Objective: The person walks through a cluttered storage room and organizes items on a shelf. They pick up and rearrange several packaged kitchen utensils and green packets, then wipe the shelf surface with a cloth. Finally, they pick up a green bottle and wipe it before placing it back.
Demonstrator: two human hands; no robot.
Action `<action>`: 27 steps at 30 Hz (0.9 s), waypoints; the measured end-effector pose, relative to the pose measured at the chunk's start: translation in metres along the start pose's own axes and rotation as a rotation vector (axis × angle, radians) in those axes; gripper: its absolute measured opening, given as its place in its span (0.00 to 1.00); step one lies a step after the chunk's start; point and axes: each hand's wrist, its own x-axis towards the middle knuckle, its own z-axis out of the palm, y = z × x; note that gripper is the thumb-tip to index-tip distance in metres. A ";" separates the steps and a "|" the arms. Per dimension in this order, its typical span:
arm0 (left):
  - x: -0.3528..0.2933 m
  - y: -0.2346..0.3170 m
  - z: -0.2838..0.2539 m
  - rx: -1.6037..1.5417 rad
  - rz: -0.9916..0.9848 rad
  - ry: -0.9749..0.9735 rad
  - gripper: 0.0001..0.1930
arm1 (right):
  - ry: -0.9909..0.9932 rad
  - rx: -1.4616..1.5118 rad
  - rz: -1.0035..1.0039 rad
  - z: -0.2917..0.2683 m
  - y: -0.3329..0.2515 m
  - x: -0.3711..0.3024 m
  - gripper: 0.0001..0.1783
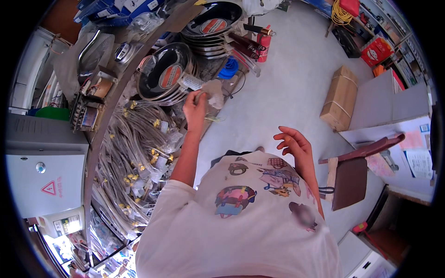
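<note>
My left hand (195, 107) is raised beside the stacked pans, with thumb and fingers pinched together. In the pinch is a crumpled pale plastic bag (214, 94), hanging out past the fingertips. A white printed label (191, 82) shows just beyond the hand; whether it belongs to the bag I cannot tell. Directly behind it stands a stack of black pans (162, 69) with round red-and-white stickers, and a second pan stack (211, 28) rises farther back. My right hand (295, 142) hovers in front of my shirt, fingers loosely curled and apart, holding nothing.
Bundles of grey braided hoses (134, 162) with yellow ends fill the shelf at left. A grey electrical box (51, 185) is at far left. Blue coiled tubing (228, 68) and a red fire extinguisher (264, 45) are ahead. Rightward are a long carton (340, 98) and brown chair (350, 183).
</note>
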 end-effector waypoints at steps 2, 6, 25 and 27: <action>-0.001 0.023 0.010 -0.094 0.033 0.040 0.08 | -0.026 -0.024 0.014 -0.021 -0.005 0.015 0.16; 0.012 0.056 0.038 -0.147 0.102 0.064 0.08 | -0.067 -0.040 0.034 -0.045 -0.015 0.043 0.16; 0.132 0.060 0.203 -0.210 -0.109 -0.213 0.07 | -0.122 -0.246 -0.117 -0.100 -0.102 0.246 0.23; 0.148 0.062 0.212 -0.265 -0.104 -0.256 0.06 | -0.128 -0.383 -0.309 -0.089 -0.109 0.289 0.26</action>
